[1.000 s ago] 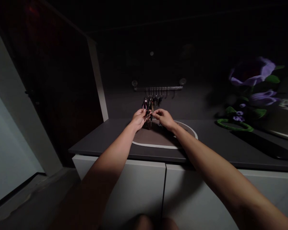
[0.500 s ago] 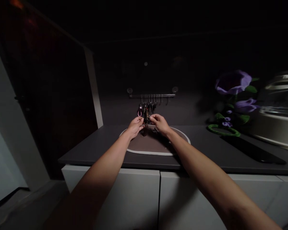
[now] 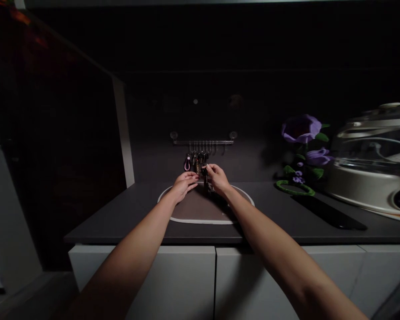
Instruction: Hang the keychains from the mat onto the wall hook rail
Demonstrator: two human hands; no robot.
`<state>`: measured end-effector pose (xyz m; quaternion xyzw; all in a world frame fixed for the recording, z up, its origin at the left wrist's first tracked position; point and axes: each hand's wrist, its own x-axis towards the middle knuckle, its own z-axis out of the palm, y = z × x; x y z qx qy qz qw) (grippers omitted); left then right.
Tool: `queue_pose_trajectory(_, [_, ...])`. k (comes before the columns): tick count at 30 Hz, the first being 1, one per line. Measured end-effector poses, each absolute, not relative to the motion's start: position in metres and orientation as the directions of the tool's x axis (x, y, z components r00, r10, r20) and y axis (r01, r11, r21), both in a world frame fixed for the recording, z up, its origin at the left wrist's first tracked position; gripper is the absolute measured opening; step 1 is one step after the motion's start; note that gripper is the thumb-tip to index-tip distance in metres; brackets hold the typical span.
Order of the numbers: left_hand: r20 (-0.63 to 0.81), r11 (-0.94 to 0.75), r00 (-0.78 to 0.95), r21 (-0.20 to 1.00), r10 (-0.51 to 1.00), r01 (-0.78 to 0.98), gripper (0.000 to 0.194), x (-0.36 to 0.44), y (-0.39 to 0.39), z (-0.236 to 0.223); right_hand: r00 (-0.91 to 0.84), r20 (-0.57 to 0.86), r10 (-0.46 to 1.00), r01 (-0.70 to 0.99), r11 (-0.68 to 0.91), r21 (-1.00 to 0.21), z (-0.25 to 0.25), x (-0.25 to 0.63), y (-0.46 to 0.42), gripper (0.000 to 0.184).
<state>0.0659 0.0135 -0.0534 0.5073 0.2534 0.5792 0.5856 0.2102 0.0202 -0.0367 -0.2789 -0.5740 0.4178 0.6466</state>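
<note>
A metal wall rail (image 3: 203,142) with small hooks carries several dangling key bunches (image 3: 196,163), and a pink loop keyring (image 3: 187,164) hangs at its left end. My right hand (image 3: 217,178) pinches a dark key bunch (image 3: 205,176) just below the rail; the light is too dim to show its details. My left hand (image 3: 184,186) sits just left of that bunch, with its fingers extended towards the hanging keys and nothing visible in them. Below both hands lies an oval brown mat (image 3: 200,206) with a white rim.
The dark countertop (image 3: 120,218) runs across the view above white cabinet fronts (image 3: 173,284). To the right stand artificial purple flowers (image 3: 302,129), a green ring (image 3: 295,188), a flat black strip (image 3: 328,212) and a cream appliance with a glass lid (image 3: 370,166).
My hands have moved apart, and the right now pinches the key bunch further right. The whole scene sits smaller and lower in view, showing more of the appliance.
</note>
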Motion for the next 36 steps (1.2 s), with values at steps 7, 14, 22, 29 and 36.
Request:
queue_pose_trajectory(7, [0.236, -0.140, 0.201, 0.906, 0.951, -0.400, 0.009, 0.066, 0.015, -0.052, 0.118, 0.504, 0.856, -0.407, 0.505, -0.761, -0.029, 0.213, 0.031, 0.036])
queue_pose_trajectory(14, [0.201, -0.118, 0.191, 0.920, 0.961, -0.373, 0.007, 0.068, 0.008, -0.048, 0.285, 0.393, 0.874, -0.379, 0.480, -0.791, -0.012, 0.219, 0.052, 0.013])
queue_pose_trajectory(22, [0.185, -0.108, 0.183, 0.924, 0.965, -0.366, 0.007, 0.069, 0.008, -0.047, 0.415, 0.322, 0.851, -0.365, 0.480, -0.797, 0.012, 0.220, 0.082, 0.007])
queue_pose_trajectory(29, [0.177, -0.098, 0.181, 0.920, 0.967, -0.380, 0.006, 0.068, 0.009, -0.047, 0.469, 0.278, 0.838, -0.360, 0.469, -0.807, 0.025, 0.215, 0.094, 0.010])
queue_pose_trajectory(36, [0.173, -0.092, 0.181, 0.917, 0.968, -0.387, 0.007, 0.068, 0.008, -0.045, 0.517, 0.244, 0.821, -0.359, 0.466, -0.809, 0.026, 0.209, 0.104, 0.011])
